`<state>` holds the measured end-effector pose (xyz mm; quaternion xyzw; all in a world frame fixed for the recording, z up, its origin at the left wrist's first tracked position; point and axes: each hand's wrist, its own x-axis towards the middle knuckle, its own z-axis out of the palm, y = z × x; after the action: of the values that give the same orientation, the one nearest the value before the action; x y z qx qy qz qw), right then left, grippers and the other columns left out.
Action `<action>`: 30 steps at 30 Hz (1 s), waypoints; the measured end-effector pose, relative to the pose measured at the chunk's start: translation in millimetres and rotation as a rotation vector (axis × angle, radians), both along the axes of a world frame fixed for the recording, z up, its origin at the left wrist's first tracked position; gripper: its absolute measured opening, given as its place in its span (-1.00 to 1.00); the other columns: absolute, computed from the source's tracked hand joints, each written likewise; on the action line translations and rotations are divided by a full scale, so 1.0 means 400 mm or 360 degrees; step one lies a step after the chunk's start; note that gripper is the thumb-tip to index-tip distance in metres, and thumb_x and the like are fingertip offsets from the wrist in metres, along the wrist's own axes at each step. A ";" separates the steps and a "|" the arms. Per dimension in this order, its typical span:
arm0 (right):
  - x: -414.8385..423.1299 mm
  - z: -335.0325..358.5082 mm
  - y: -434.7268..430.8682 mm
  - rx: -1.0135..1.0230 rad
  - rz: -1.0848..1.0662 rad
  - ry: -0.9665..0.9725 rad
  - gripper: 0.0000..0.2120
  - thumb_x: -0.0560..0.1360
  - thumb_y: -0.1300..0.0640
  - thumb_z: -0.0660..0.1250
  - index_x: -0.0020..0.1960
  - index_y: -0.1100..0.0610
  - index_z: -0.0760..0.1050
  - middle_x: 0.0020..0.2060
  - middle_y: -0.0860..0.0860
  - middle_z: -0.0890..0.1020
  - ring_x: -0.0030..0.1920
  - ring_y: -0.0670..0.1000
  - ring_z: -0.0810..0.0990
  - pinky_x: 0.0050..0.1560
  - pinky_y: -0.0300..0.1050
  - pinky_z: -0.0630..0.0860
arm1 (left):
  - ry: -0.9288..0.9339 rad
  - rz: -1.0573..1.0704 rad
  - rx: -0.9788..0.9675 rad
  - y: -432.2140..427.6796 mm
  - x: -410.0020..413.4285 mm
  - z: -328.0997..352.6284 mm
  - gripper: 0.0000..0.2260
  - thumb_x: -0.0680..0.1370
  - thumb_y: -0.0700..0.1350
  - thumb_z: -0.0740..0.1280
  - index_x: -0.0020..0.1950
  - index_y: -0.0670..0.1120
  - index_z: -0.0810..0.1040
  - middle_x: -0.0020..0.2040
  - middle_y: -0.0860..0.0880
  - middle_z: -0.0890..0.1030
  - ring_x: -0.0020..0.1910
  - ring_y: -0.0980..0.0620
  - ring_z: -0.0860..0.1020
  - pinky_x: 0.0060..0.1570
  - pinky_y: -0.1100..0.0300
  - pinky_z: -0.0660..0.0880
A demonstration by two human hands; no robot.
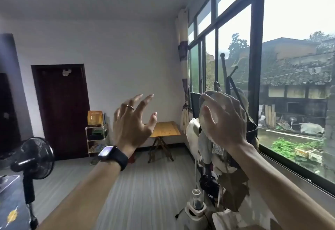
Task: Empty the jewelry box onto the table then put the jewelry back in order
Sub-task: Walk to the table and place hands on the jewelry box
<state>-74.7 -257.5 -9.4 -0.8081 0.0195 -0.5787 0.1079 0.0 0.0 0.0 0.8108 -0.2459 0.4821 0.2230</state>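
Note:
No jewelry box and no jewelry show in the head view. My left hand (133, 121) is raised in the air at mid-frame, fingers spread and straight, holding nothing; it wears a ring, and a black smartwatch sits on the wrist. My right hand (223, 119) is raised to the right of it, fingers relaxed and apart, in front of a pale hat on a coat rack (230, 85); I cannot tell whether it touches the hat. A small wooden folding table (165, 130) stands far off by the wall.
A black standing fan (33, 159) is at the left, with a dark desk corner (10, 202) below it. A white shelf unit (97, 137) stands beside a dark door (61, 110). Clothes and bags hang along the window (272, 66) at the right. Grey floor lies between.

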 end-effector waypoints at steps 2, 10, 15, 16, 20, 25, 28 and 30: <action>-0.016 -0.031 -0.002 0.0044 0.0071 -0.0090 -0.63 0.60 -0.16 0.16 0.30 -0.11 0.57 0.33 -0.05 0.52 0.39 0.05 0.40 0.34 0.17 0.38 | 0.0021 -0.0037 -0.0036 -0.007 -0.003 -0.024 -0.50 0.53 0.17 0.26 0.48 0.18 0.39 0.42 -0.02 0.48 0.34 -0.07 0.44 0.32 -0.15 0.39; -0.009 -0.281 -0.048 0.0139 0.0241 -0.0053 -0.68 0.60 -0.06 0.21 0.20 0.01 0.65 0.11 -0.09 0.69 0.20 0.03 0.58 0.12 0.17 0.53 | 0.0235 -0.0055 0.0012 -0.041 0.019 -0.243 -0.63 0.54 0.14 0.24 0.30 0.08 0.58 0.25 0.03 0.62 0.26 -0.07 0.51 0.21 -0.02 0.43; 0.052 -0.439 -0.066 0.0206 0.0222 0.0137 -0.71 0.59 -0.06 0.22 0.16 -0.02 0.67 0.08 -0.11 0.69 0.16 0.04 0.58 0.05 0.13 0.55 | 0.0405 -0.0020 -0.0015 -0.065 0.054 -0.403 -0.67 0.53 0.11 0.26 0.24 0.08 0.62 0.21 0.06 0.64 0.23 -0.02 0.52 0.20 0.06 0.39; 0.071 -0.468 -0.067 0.0234 0.0224 0.0195 -0.70 0.59 -0.07 0.22 0.16 -0.03 0.67 0.10 -0.11 0.68 0.16 0.05 0.58 0.04 0.13 0.55 | 0.0455 0.0008 -0.0003 -0.065 0.068 -0.434 -0.66 0.53 0.11 0.25 0.25 0.09 0.62 0.22 0.07 0.64 0.24 -0.01 0.52 0.20 0.06 0.40; 0.177 -0.559 -0.050 0.0285 0.0235 0.0395 -0.70 0.57 -0.08 0.22 0.14 -0.06 0.67 0.12 -0.12 0.67 0.17 0.06 0.57 0.08 0.13 0.54 | 0.0681 0.0077 0.0030 -0.057 0.165 -0.542 -0.64 0.52 0.12 0.24 0.27 0.11 0.62 0.24 0.08 0.62 0.27 0.00 0.49 0.20 0.05 0.38; 0.380 -0.636 -0.029 0.0276 0.0209 0.0582 -0.63 0.56 -0.13 0.16 0.14 -0.05 0.67 0.13 -0.14 0.67 0.18 0.06 0.56 0.08 0.05 0.51 | 0.0821 0.0118 0.0046 -0.046 0.371 -0.633 -0.62 0.51 0.13 0.22 0.28 0.12 0.60 0.25 0.08 0.61 0.28 0.00 0.47 0.19 0.03 0.40; 0.529 -0.658 -0.013 0.0267 0.0195 0.0683 -0.62 0.57 -0.13 0.15 0.16 -0.04 0.66 0.13 -0.13 0.67 0.20 0.05 0.55 0.11 0.03 0.50 | 0.0913 0.0077 0.0034 -0.043 0.526 -0.660 -0.63 0.52 0.12 0.23 0.28 0.12 0.59 0.26 0.08 0.61 0.30 0.01 0.46 0.23 0.02 0.41; 0.621 -0.671 0.004 0.0267 0.0212 0.0757 -0.60 0.57 -0.14 0.13 0.17 -0.03 0.66 0.13 -0.11 0.67 0.21 0.05 0.54 0.13 0.06 0.52 | 0.0980 0.0053 0.0029 -0.039 0.617 -0.677 -0.65 0.54 0.11 0.25 0.30 0.13 0.58 0.28 0.08 0.60 0.31 0.01 0.46 0.25 0.03 0.41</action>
<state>173.8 -255.9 -277.7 -0.9092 0.0389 -0.3604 0.2047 246.8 -15.7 -270.7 0.9247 -0.1577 0.2151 0.2718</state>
